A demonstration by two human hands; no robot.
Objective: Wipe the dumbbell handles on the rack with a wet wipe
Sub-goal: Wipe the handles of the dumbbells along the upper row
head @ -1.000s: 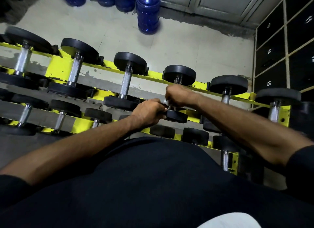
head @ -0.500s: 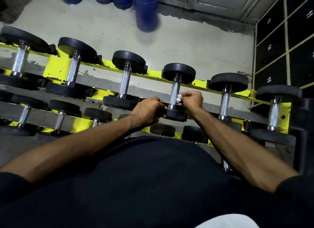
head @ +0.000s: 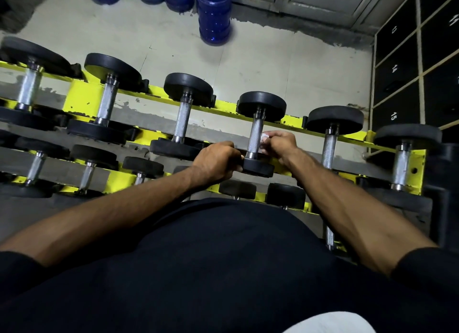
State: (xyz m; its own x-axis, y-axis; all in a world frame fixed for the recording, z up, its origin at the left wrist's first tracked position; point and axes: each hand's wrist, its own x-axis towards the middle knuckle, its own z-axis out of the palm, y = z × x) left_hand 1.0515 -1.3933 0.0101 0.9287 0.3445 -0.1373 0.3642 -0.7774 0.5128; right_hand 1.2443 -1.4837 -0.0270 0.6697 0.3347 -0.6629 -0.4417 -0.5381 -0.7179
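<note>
A yellow rack (head: 79,97) holds rows of black-headed dumbbells with knurled steel handles. One dumbbell (head: 255,136) lies at the middle of the upper row. My left hand (head: 216,161) grips its near black head from the left. My right hand (head: 280,144) pinches a small white wet wipe (head: 263,137) and holds it against the right side of that handle, low down near the near head. Most of the wipe is hidden in my fingers.
Neighbouring dumbbells (head: 182,124) (head: 330,144) lie close on either side. A lower row of smaller dumbbells (head: 237,188) sits just under my forearms. Blue water jugs (head: 214,15) stand on the floor beyond the rack. Black numbered lockers (head: 397,69) line the right wall.
My right hand slid from around the upper handle down to its right side, uncovering the handle and showing the wipe. My left hand kept its hold on the near head.
</note>
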